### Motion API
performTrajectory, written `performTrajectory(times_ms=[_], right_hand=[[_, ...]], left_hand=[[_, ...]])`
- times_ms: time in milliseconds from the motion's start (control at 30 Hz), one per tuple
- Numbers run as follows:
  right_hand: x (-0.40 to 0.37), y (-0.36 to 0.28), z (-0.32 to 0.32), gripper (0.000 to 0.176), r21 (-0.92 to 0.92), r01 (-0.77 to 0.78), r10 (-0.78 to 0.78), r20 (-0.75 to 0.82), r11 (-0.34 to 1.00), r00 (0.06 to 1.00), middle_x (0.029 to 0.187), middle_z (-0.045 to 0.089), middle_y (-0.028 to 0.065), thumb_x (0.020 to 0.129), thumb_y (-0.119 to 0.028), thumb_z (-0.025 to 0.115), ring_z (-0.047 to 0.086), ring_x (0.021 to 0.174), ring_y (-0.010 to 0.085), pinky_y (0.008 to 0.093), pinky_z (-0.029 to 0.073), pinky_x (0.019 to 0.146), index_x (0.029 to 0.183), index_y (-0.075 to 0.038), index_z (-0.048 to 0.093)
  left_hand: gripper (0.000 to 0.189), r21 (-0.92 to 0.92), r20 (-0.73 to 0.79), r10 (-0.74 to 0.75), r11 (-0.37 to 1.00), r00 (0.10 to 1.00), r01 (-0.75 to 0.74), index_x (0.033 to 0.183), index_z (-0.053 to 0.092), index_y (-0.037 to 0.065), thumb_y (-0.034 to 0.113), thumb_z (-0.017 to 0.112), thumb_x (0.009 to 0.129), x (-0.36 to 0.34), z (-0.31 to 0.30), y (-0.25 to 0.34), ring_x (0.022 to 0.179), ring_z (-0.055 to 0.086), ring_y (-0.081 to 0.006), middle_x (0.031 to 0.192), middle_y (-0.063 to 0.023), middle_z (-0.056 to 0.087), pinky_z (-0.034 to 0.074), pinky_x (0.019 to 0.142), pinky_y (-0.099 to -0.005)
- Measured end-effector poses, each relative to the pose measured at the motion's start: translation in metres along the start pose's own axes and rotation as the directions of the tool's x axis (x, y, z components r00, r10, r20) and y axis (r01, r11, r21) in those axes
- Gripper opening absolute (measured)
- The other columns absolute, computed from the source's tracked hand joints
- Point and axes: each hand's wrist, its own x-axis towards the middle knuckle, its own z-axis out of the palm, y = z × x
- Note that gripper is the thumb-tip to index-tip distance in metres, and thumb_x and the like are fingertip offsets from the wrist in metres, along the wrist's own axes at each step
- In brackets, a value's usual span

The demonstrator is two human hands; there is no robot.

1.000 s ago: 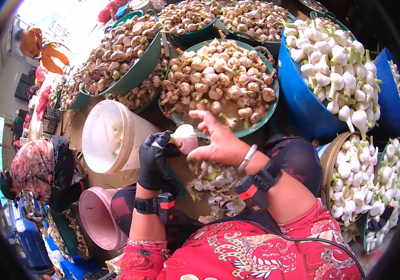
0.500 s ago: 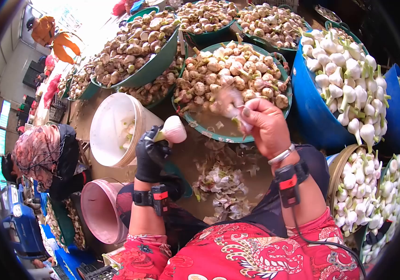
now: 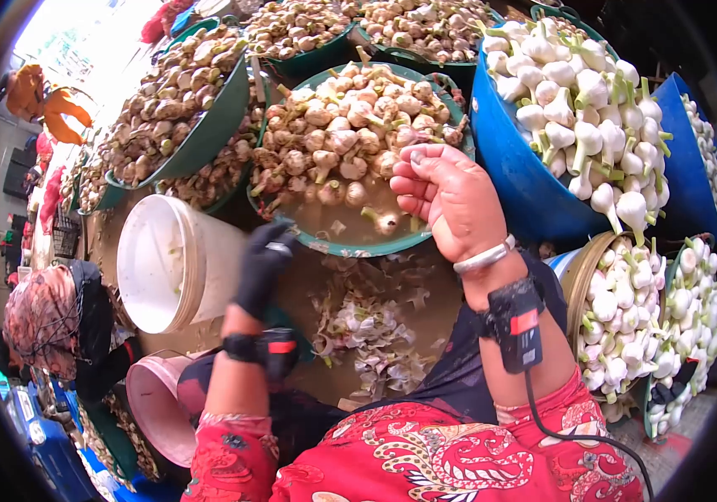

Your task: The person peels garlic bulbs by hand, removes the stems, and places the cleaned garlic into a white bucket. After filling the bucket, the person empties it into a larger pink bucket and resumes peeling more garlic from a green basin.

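Note:
My left hand point(image 3: 265, 266), in a black glove, is smeared by motion between the white bucket point(image 3: 151, 266) and the green tub point(image 3: 350, 249); its fingers cannot be made out. My bare right hand point(image 3: 455, 201) is over the tub's right part, palm showing, fingers apart and a little curled, nothing in them. Unpeeled garlic bulbs point(image 3: 350, 125) are heaped in the tub, and one bulb point(image 3: 384, 222) lies apart near its front rim. Loose garlic skins point(image 3: 371, 330) lie on the floor below the tub.
A blue tub point(image 3: 501, 142) of clean white garlic point(image 3: 588, 138) stands at the right, with a full bucket point(image 3: 618, 322) below it. A pink bucket point(image 3: 162, 402) is at the lower left. A co-worker point(image 3: 45, 322) sits at the left; another person point(image 3: 45, 100) is farther back.
The white bulb is gone from my left hand, which is now blurred. My right hand has let go of the skins or bulb it held and opened. The view has shifted right.

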Motion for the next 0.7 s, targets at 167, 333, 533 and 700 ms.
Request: performTrajectory(times_ms=[167,333,533,700], right_hand=[[0.002,-0.002,-0.002,0.011,0.049,0.013,-0.009,-0.088,0.999,0.996,0.089,0.064,0.0065,0.09,-0.01,0.054,0.062,0.075,0.0147,0.0268,0.049,0.068,0.097,-0.003,0.059],[0.006,-0.009,0.0,0.01,0.068,0.022,-0.014,-0.118,0.997,0.993,0.089,0.063,0.0058,0.09,-0.01,0.055,0.062,0.076,0.0137,0.0261,0.049,0.069,0.096,-0.003,0.059],[0.007,0.0,0.008,0.019,-0.132,0.012,-0.015,-0.019,0.991,1.0,0.091,0.062,0.0046,0.083,-0.006,0.063,0.059,0.078,0.0094,0.0234,0.048,0.068,0.102,-0.002,0.06],[0.003,0.057,0.012,0.071,-0.65,0.462,-0.173,0.458,0.603,0.872,0.122,0.055,0.0054,0.07,0.004,0.06,0.056,0.098,0.0104,0.0245,0.045,0.087,0.137,-0.008,0.043]], left_hand=[[0.049,0.697,0.432,-0.005,0.636,0.902,-0.33,0.126,0.055,0.016,0.012,0.058,0.077,0.055,0.131,-0.03,0.12,0.047,-0.0337,0.127,-0.0145,0.053,0.034,0.102,-0.0474],[0.039,0.786,0.443,-0.114,0.526,0.889,-0.324,0.12,0.058,0.018,0.024,0.052,0.083,0.109,0.166,-0.115,0.126,0.042,-0.034,0.129,-0.0099,0.053,0.03,0.105,-0.0498],[0.042,0.238,0.34,-0.136,0.97,0.931,0.055,0.119,0.061,0.009,0.013,0.067,0.078,0.048,0.087,-0.031,0.086,0.065,-0.0247,0.099,-0.0096,0.068,0.05,0.078,-0.0319],[0.04,-0.309,0.318,-0.192,0.905,0.928,0.293,0.116,0.059,-0.002,0.013,0.068,0.08,-0.02,0.03,0.071,0.078,0.063,-0.0139,0.093,-0.0063,0.066,0.05,0.072,-0.0256]])
